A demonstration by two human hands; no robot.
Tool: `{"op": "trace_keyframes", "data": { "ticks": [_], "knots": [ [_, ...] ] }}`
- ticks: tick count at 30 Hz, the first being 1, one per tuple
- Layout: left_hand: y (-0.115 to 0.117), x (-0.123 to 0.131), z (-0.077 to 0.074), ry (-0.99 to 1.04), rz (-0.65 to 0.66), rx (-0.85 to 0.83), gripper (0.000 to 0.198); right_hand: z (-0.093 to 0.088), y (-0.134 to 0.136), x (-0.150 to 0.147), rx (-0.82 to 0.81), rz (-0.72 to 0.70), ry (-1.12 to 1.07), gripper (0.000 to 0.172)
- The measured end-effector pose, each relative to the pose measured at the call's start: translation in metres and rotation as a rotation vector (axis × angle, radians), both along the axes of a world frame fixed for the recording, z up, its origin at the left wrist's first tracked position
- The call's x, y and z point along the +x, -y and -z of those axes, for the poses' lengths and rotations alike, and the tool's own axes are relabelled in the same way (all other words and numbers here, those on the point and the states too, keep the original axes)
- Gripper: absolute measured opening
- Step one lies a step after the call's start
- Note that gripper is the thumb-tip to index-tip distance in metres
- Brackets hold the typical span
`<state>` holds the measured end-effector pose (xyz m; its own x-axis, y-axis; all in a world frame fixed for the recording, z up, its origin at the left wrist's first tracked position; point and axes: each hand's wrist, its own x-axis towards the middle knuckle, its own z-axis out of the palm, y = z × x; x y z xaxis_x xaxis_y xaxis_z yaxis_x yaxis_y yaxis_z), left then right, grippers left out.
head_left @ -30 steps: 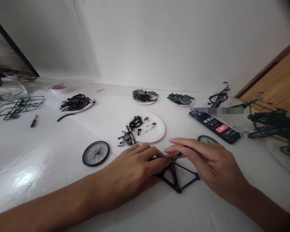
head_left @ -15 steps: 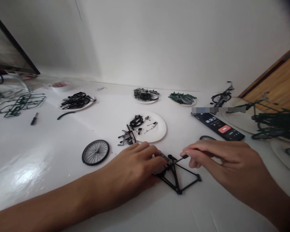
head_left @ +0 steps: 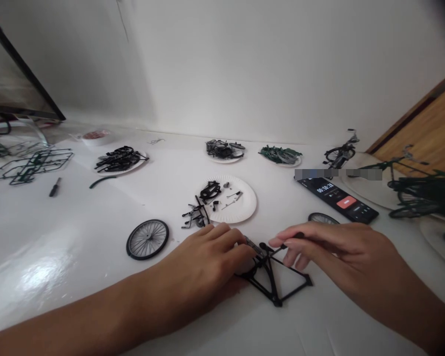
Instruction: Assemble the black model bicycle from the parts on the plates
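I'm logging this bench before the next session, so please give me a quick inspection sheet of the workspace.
surface: glossy white tabletop, glare at lower left.
job's things: black plastic model bicycle frame lying under both hands, small grey part at its top.
clutter: paper plate of black parts, spoked wheel, green parts sprue, phone showing a timer, loose screwdriver.
hands: left hand on the grey part; right hand pinches a black-handled screwdriver by the frame.
cables: nothing seen near the hands; dark loop at far left unclear.
surroundings: white wall, wood panel, monitor edge.
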<state>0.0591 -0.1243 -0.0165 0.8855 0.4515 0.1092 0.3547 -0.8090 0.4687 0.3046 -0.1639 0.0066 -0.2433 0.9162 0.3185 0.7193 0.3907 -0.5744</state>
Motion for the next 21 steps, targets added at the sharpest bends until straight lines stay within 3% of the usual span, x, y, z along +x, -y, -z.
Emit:
{"op": "trace_keyframes", "data": {
  "ticks": [8, 15, 21],
  "knots": [
    [0.001, 0.002, -0.003, -0.027, -0.006, 0.012, 0.021, 0.004, 0.005, -0.007, -0.040, 0.147, -0.010, 0.016],
    [0.000, 0.002, 0.005, 0.002, -0.011, 0.053, 0.025, 0.009, 0.010, -0.009, -0.070, 0.256, -0.068, 0.010],
    [-0.002, 0.003, 0.007, 0.000, -0.012, 0.071, 0.026, 0.011, 0.010, -0.010, 0.014, 0.282, -0.041, 0.016]
  ]
}}
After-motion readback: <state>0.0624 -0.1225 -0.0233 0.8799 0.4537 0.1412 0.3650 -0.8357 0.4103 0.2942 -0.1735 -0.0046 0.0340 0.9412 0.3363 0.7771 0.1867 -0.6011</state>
